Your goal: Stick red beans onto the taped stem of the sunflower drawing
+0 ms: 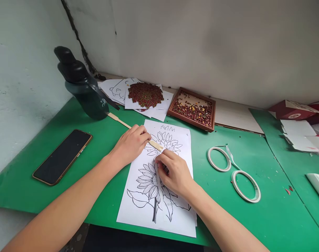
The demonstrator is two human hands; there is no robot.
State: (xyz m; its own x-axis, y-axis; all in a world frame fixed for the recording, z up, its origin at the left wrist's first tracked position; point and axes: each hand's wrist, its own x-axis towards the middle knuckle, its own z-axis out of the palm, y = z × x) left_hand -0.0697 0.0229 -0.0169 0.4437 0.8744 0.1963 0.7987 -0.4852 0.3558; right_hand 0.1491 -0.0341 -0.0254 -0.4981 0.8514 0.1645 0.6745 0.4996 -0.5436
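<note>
My left hand point(131, 145) is closed around a long thin wooden stick point(156, 144) with flat, wider ends. One end points over the paper; the other reaches back towards a dark bottle. Just past the near tip, my right hand point(175, 171) rests over the paper with its fingers curled together. Whatever those fingertips pinch, if anything, is hidden. Beneath both hands lies a white sheet point(127, 213) printed with sunflowers in black outline. A pale strip runs down through the lower flower, partly under my right hand.
A black bottle point(83, 87) leans at back left, beside a phone point(62, 156). Behind the sheet are a bean pile point(145, 95) on papers and a brown tray point(212, 120) of mixed beans. Two tape rolls point(245, 186) lie right; a red box point(293, 110) stands farther back.
</note>
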